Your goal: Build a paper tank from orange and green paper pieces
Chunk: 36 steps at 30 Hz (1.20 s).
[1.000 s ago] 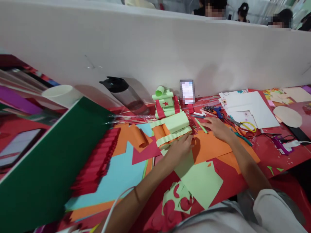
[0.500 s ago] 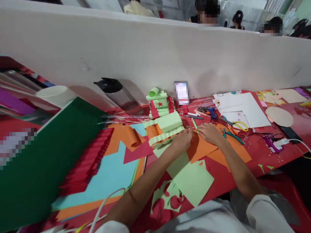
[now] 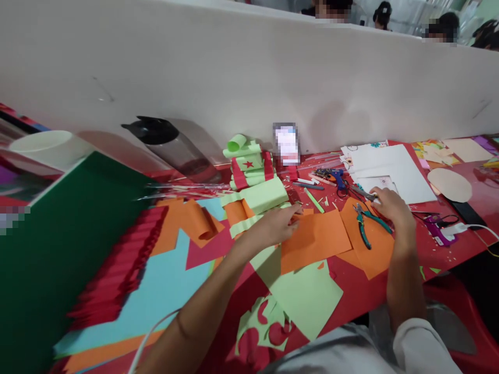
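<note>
My right hand [image 3: 394, 209] is closed over the handles of the scissors [image 3: 365, 194]; their blades point left and the yellow handle is hidden under my fingers. My left hand [image 3: 278, 224] has its fingers pinched together above the left edge of an orange paper sheet [image 3: 317, 236]. What it pinches is too small to make out. Just behind that hand lies a light green paper tank model [image 3: 268, 195] with corrugated strips. Behind it stands a second green model [image 3: 249, 165] with red bands and a star. A thin green stick [image 3: 314, 200] lies between my hands.
Teal-handled pliers [image 3: 368, 223] lie on orange paper, near a blue glue gun [image 3: 339, 179]. Green paper sheets [image 3: 312, 296] are in front. Left are a dark green board [image 3: 78, 234], red corrugated paper [image 3: 120, 270] and a bottle [image 3: 175, 150]. A phone [image 3: 286, 144] leans on the white partition [image 3: 234, 78].
My right hand has left the spot beside my left hand and moved right onto the scissors. My left hand has shifted slightly left. The view has turned a little to the right.
</note>
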Each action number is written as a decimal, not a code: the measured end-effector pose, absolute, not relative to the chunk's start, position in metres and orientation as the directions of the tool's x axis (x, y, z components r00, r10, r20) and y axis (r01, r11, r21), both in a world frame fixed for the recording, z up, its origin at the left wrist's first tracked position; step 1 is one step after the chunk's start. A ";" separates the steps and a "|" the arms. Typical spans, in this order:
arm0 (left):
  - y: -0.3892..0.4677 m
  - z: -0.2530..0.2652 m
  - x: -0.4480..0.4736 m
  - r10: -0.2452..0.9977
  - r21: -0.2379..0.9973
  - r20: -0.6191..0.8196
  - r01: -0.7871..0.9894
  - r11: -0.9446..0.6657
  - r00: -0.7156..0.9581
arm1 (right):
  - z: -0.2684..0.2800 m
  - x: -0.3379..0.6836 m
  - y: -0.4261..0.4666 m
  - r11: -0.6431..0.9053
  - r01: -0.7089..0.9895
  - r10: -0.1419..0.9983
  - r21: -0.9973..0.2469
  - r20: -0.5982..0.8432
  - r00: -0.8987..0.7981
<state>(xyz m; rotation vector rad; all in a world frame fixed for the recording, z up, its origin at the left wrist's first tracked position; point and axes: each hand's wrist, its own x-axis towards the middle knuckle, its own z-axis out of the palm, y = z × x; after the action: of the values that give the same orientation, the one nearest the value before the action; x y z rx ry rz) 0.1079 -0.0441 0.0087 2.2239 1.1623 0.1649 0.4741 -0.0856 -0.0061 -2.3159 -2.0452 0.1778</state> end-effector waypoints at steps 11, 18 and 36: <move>-0.042 0.034 0.103 0.904 0.994 -0.094 0.085 0.064 0.416 | -0.028 0.498 -0.088 -0.191 0.980 0.965 0.051 -0.172 0.197; -0.043 0.018 0.117 0.880 0.957 -0.158 -0.149 0.247 0.448 | -0.028 0.500 -0.081 -0.160 0.987 0.972 -0.001 -0.176 0.157; -0.045 0.003 0.130 0.926 0.931 -0.050 -0.318 0.179 0.375 | 0.009 0.428 -0.079 0.101 0.200 0.977 -0.975 0.135 0.164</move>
<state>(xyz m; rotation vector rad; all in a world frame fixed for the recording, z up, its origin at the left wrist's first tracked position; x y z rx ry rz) 0.1303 -0.0445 0.0025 1.0203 0.7429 1.0039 0.4275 -0.0795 0.0087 -1.3358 -1.2659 0.8933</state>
